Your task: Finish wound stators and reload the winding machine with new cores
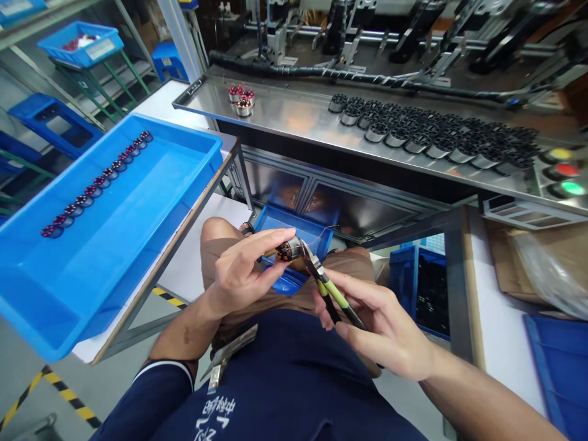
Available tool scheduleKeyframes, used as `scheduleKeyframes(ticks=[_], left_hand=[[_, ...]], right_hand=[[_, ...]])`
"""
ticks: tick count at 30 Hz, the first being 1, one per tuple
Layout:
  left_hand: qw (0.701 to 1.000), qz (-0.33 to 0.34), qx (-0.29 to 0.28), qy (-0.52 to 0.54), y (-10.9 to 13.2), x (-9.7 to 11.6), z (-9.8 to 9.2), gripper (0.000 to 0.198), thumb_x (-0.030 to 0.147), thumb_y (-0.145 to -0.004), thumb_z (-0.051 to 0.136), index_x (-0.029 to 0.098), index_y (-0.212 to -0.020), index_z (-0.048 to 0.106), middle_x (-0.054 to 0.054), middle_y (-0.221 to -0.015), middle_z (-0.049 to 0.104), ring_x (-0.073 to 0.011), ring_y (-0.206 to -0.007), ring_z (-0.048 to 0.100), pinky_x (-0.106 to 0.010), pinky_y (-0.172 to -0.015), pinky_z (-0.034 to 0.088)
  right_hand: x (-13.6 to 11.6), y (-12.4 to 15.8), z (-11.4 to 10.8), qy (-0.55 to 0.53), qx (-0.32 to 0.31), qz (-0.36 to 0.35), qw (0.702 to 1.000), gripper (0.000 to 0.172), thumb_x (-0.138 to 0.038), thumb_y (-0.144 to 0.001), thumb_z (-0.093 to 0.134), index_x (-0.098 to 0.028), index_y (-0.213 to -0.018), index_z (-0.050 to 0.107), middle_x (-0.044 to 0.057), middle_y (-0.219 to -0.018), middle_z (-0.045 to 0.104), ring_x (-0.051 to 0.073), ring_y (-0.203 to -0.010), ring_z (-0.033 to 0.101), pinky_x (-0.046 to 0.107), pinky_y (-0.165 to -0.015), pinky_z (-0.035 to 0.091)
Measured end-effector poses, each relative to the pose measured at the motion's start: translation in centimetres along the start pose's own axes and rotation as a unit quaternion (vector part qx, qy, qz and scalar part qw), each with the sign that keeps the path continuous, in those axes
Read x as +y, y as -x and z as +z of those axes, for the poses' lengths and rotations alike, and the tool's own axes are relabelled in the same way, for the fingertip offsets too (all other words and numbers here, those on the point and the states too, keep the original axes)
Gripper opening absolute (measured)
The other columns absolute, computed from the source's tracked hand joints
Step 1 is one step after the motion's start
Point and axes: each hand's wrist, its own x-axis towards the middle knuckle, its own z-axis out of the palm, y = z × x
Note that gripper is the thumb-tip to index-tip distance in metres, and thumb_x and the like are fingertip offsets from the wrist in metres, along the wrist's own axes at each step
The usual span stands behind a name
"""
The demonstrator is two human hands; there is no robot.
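Observation:
Between the thumb and fingers of my left hand [245, 266] is a small round motor stator [289, 249] with copper windings and a silvery rim. My right hand [376, 318] grips a pair of wire cutters [334, 294] with green and black handles. Their jaws meet the stator's right side, where a thin reddish wire [321, 234] sticks out to the upper right. Whether the jaws are closed on that wire is too small to tell. Both hands are above my lap, over a blue bin [294, 222] on the floor.
To the left, a large blue tray [151, 184] holds a row of wound stators [101, 182]. Ahead, a metal bench [294, 116] carries a few red-wound stators [244, 107] and many black ones [418, 144]. Coloured buttons [564, 170] sit at its right end; machine fixtures stand behind.

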Motion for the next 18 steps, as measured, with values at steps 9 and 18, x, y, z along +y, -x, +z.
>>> scheduleKeyframes(ticks=[9,18], left_hand=[[0.997,0.022,-0.015,-0.068,-0.4,0.0,0.0,0.058,0.003,-0.082,0.073,0.015,-0.136,0.055,-0.008,-0.112,0.078,-0.0176,-0.105,0.075,-0.029,-0.095,0.064],[0.992,0.034,-0.004,-0.119,0.0,-0.3,0.0,0.054,0.007,-0.08,0.078,0.022,-0.13,0.063,-0.006,-0.123,0.073,-0.0176,-0.106,0.073,-0.029,-0.095,0.063]], right_hand=[[0.2,-0.1,-0.2,0.106,0.096,0.026,0.989,0.056,-0.018,-0.082,0.06,-0.016,-0.139,0.06,0.004,-0.085,0.068,0.015,-0.073,0.063,0.027,-0.07,0.056],[1.9,-1.1,-1.7,0.082,0.17,0.044,0.981,0.057,-0.023,-0.082,0.063,-0.017,-0.138,0.058,0.005,-0.095,0.069,0.015,-0.075,0.066,0.031,-0.077,0.06]])
